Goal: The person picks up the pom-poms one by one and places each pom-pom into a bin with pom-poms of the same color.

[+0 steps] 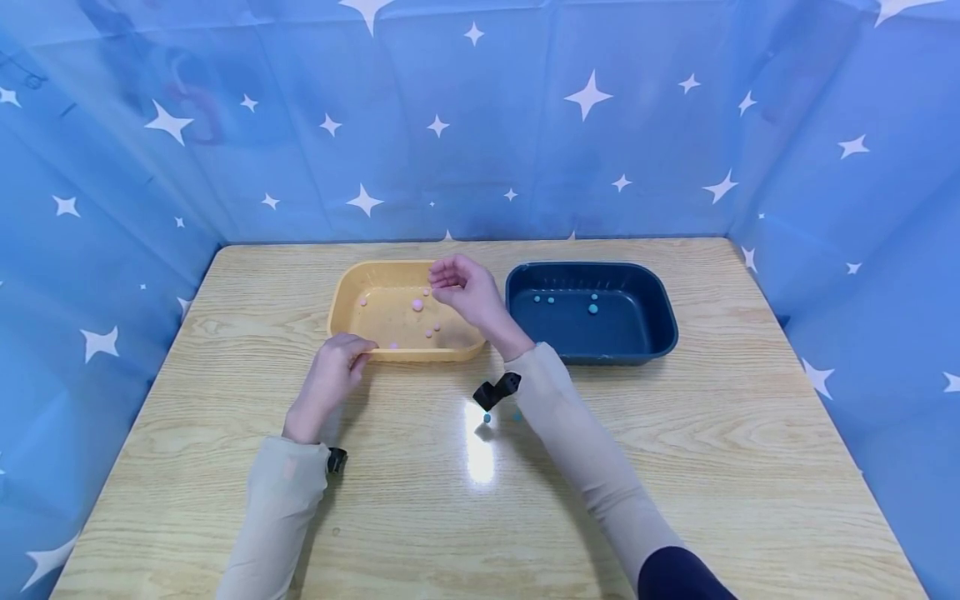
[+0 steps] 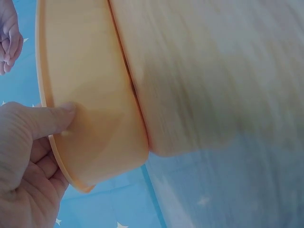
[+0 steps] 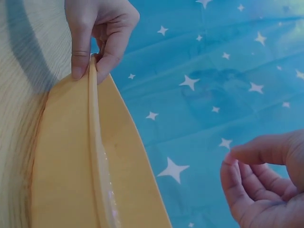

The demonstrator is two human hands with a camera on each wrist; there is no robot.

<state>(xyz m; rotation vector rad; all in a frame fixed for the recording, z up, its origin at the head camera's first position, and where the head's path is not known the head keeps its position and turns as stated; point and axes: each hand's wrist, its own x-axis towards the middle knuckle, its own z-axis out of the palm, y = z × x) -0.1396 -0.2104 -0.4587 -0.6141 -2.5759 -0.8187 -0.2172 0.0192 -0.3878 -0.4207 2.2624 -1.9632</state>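
My left hand (image 1: 335, 372) grips the near left rim of a yellow plastic basin (image 1: 423, 356), its thumb on the outer wall in the left wrist view. Several small pink balls (image 1: 417, 305) lie inside the basin. Above the basin's right part is my right hand (image 1: 468, 289), with thumb and index fingertips pinched together. A small spot of pink, like one of the balls, shows between those fingertips in the right wrist view; the fingers mostly hide it.
A dark blue basin (image 1: 600, 337) stands to the right, holding several teal balls (image 1: 593, 309). One blue ball (image 1: 487, 418) lies on the wooden table (image 1: 405, 517) in front, and a teal ball (image 1: 517, 415) lies by the right sleeve. A starry blue curtain (image 1: 495, 100) surrounds the table.
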